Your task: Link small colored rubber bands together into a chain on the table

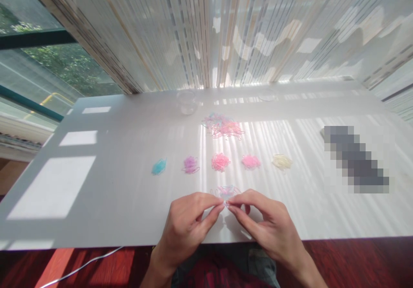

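Observation:
My left hand (193,217) and my right hand (264,219) meet at the front of the table, thumb and forefinger of each pinched together. Between the fingertips is a tiny pale lilac piece, mostly hidden, that resembles the thin loops nearby. Just beyond them lies a small mixed bunch of pink, lilac and blue loops (227,190). Farther off, a row holds a blue pile (159,166), a purple pile (190,164), a deep pink pile (220,162), a light pink pile (251,161) and a cream pile (282,161). Whether they are clips or bands is too small to tell.
Behind the row sits a larger mixed heap of loops (224,126). A clear round container (187,103) and a clear flat lid-like disc (267,95) stand toward the back of the white table (122,150). A blurred-out dark object (356,157) lies at right.

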A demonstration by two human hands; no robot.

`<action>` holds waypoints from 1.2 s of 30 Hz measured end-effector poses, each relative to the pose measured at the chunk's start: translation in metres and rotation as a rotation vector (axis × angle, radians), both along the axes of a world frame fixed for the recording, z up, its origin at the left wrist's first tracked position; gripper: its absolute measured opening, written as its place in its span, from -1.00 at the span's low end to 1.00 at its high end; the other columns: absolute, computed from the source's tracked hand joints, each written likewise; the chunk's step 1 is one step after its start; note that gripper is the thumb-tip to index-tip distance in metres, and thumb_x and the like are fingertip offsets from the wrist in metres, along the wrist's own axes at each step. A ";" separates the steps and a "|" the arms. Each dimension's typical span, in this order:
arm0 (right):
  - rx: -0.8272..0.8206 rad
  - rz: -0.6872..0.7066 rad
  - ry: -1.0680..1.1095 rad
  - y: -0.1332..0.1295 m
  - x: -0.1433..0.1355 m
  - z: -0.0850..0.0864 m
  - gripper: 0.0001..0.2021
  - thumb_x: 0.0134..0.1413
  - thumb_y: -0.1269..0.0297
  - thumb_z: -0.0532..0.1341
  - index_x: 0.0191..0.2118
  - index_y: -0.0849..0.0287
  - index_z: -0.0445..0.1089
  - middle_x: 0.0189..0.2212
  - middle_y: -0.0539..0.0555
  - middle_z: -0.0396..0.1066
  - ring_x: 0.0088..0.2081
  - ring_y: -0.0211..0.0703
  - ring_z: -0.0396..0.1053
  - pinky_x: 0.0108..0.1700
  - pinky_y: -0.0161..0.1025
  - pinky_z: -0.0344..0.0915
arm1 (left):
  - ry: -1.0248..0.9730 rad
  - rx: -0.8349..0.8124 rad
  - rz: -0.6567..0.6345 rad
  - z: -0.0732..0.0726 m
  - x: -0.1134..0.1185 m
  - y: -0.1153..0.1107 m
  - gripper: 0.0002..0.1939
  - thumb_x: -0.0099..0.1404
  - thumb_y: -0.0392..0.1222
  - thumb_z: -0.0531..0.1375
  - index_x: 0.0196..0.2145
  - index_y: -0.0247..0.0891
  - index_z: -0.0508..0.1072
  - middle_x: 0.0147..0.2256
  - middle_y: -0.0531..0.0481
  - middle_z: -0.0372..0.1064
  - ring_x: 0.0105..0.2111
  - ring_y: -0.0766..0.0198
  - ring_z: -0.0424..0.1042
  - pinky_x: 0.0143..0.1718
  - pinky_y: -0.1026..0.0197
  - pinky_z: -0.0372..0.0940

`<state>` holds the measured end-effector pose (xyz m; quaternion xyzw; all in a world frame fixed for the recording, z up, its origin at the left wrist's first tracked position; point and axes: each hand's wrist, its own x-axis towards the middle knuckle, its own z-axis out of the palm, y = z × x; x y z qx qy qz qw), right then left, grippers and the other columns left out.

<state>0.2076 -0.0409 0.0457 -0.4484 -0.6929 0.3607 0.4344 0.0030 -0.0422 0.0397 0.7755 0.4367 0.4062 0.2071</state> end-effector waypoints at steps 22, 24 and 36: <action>0.092 -0.002 -0.070 -0.007 0.000 -0.001 -0.89 0.24 0.45 0.31 -0.17 0.10 0.49 -0.36 0.00 0.54 -0.36 -0.20 0.45 -0.26 -0.31 0.42 | -0.021 -0.025 -0.003 0.000 -0.002 -0.002 -0.96 0.41 -0.28 0.28 -0.24 -0.24 0.55 -0.40 0.03 0.57 -0.51 0.37 0.44 -0.43 0.32 0.31; 0.108 -0.006 -0.071 -0.006 0.001 -0.001 -0.89 0.24 0.46 0.31 -0.17 0.10 0.49 -0.36 0.00 0.54 -0.36 -0.20 0.45 -0.27 -0.30 0.42 | -0.015 -0.029 -0.006 0.000 -0.003 -0.002 -0.96 0.41 -0.29 0.28 -0.24 -0.24 0.56 -0.40 0.02 0.57 -0.50 0.36 0.45 -0.42 0.32 0.32; 0.084 -0.031 -0.049 -0.001 0.003 -0.006 -0.90 0.26 0.47 0.30 -0.19 0.12 0.51 -0.37 -0.01 0.55 -0.36 -0.25 0.47 -0.26 -0.35 0.40 | 0.004 -0.016 -0.019 -0.005 -0.001 0.005 -0.93 0.39 -0.27 0.31 -0.17 -0.25 0.55 -0.37 0.03 0.57 -0.55 0.41 0.35 -0.43 0.33 0.29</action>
